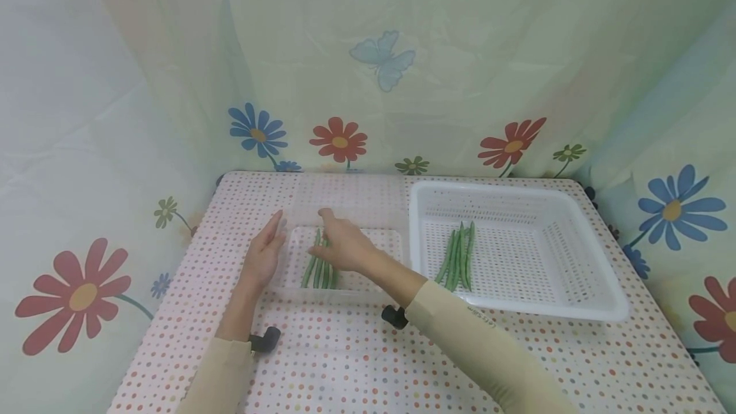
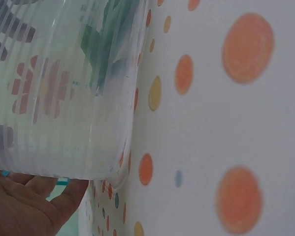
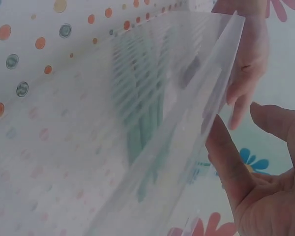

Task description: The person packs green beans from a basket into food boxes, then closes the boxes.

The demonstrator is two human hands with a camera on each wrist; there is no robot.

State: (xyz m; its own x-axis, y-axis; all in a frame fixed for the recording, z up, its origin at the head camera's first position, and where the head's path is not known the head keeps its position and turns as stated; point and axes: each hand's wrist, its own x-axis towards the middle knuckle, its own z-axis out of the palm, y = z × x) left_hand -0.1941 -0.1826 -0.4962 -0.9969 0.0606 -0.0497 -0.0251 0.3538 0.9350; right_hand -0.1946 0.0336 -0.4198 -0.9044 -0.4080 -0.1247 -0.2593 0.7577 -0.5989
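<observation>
A clear plastic box (image 1: 368, 297) with ribbed walls stands left of the middle of the table. Several green beans (image 1: 318, 273) lie side by side in it, seen blurred through its wall in both wrist views. My left hand (image 1: 264, 254) is at the box's left side, its fingers extended along the outer wall. Over the box, above the beans, is my right hand (image 1: 345, 245). In the right wrist view the right hand's thumb and forefinger stand apart with nothing between them. More green beans (image 1: 454, 260) lie in a white plastic basket (image 1: 600, 254) to the right.
A translucent panel (image 1: 351, 190) extends behind the box. The table (image 1: 345, 369) has a dotted cover. Flowered curtains (image 1: 448, 50) hang at the back and both sides. Black wrist cameras (image 1: 264, 340) sit on both wrists.
</observation>
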